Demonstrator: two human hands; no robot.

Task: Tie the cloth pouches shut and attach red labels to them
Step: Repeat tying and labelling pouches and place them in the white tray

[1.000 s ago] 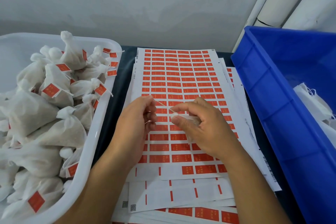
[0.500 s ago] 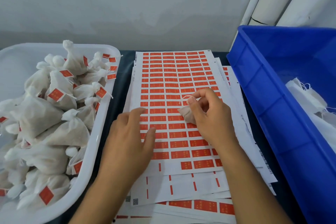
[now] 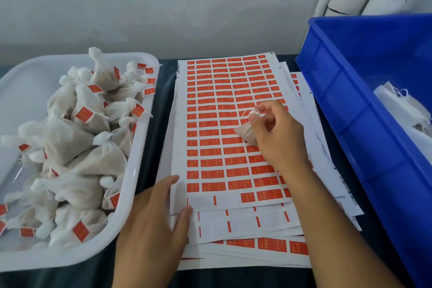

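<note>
No text can be read. The red labels point(image 3: 235, 159) on the top label sheet point(image 3: 180, 124) carry small pale marks, too blurred to make out. Fine print and barcodes along the sheet margins, and the labels on the tied pouches point(image 3: 88, 110), are likewise illegible.

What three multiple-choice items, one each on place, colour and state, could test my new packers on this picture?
1. Where do the labelled pouches lie? A white tray B blue bin C on the sheets
2. What colour are the labels? A green B red C yellow
3. What is the right hand doing? A resting flat B pointing C holding a pouch

Key: 1 A, tagged pouches fill the white tray. 2 B, the label sheet carries red labels. 3 C, the right hand grips a small pouch over the sheet.
</note>
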